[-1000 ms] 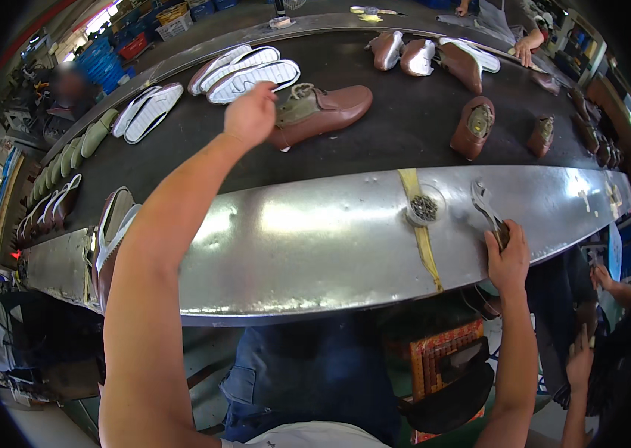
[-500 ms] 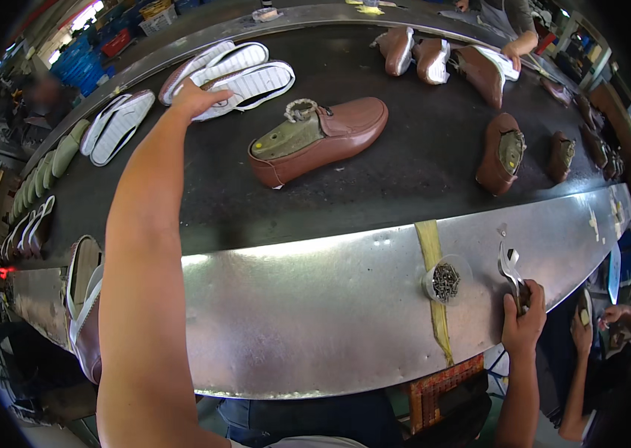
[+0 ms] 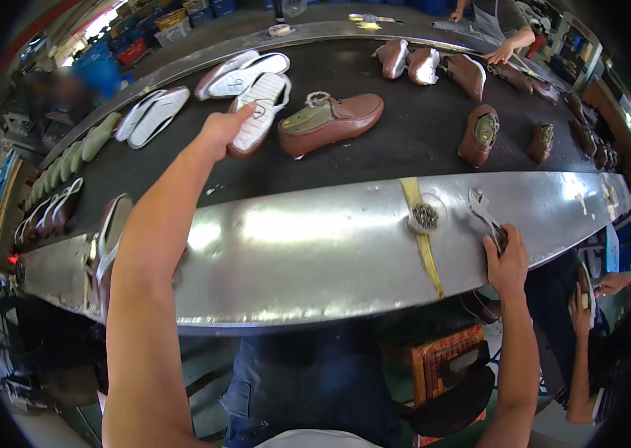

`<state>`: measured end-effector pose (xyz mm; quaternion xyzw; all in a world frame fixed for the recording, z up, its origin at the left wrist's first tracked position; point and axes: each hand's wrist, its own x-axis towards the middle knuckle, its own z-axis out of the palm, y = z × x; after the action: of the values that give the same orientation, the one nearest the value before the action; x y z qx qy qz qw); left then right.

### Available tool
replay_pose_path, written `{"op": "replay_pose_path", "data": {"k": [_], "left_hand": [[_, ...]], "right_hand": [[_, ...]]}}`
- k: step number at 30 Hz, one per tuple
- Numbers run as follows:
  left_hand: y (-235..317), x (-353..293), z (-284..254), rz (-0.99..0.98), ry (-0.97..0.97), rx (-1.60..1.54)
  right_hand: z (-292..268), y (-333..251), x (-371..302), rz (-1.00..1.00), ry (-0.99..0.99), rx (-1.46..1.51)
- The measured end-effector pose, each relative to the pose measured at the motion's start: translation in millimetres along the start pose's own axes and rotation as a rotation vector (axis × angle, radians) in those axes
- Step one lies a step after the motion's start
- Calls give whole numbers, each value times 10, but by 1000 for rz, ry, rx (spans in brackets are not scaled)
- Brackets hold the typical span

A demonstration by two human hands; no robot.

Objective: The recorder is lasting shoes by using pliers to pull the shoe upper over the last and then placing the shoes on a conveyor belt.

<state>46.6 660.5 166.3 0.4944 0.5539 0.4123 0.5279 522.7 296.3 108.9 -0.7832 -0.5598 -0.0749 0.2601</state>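
Note:
My left hand [image 3: 220, 133] is closed on one end of a white-lined shoe upper [image 3: 265, 104], with brown showing along its edge. That piece is lifted over the dark conveyor belt, just left of a brown moccasin shoe [image 3: 353, 119] fitted on a green last with a rope loop. Resting low on the metal ledge [image 3: 308, 231], my right hand [image 3: 508, 263] is wrapped round the handles of metal pincers [image 3: 481, 207], whose jaws point away from me. A clear cup of small nails [image 3: 425, 216] stands left of the pincers, on a yellow strap.
More white-lined uppers [image 3: 247, 77] lie behind my left hand, others [image 3: 153, 118] further left. Green lasts [image 3: 76, 153] line the left side. Brown lasted shoes [image 3: 478, 136] stand to the right. A co-worker's hand [image 3: 506, 52] is at the far right; another person works lower right.
My left hand has taken one upper from the pile and drawn it nearer and to the right. The right hand still grips the pincers. My view has shifted.

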Motion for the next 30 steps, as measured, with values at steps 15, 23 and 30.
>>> {"op": "replay_pose_path", "data": {"k": [15,23,30], "left_hand": [[-2020,-6289,-695,-229,-572,223],[-2044,-6535,9,286,-585,980],[-2381,-6457,222,423,-408,728]], "right_hand": [[-116,-525,-3008,158,-436,879],[-365,-1079,-3979,149,-873,845],[-336,-1013,-4022,121,-817,689]]}}
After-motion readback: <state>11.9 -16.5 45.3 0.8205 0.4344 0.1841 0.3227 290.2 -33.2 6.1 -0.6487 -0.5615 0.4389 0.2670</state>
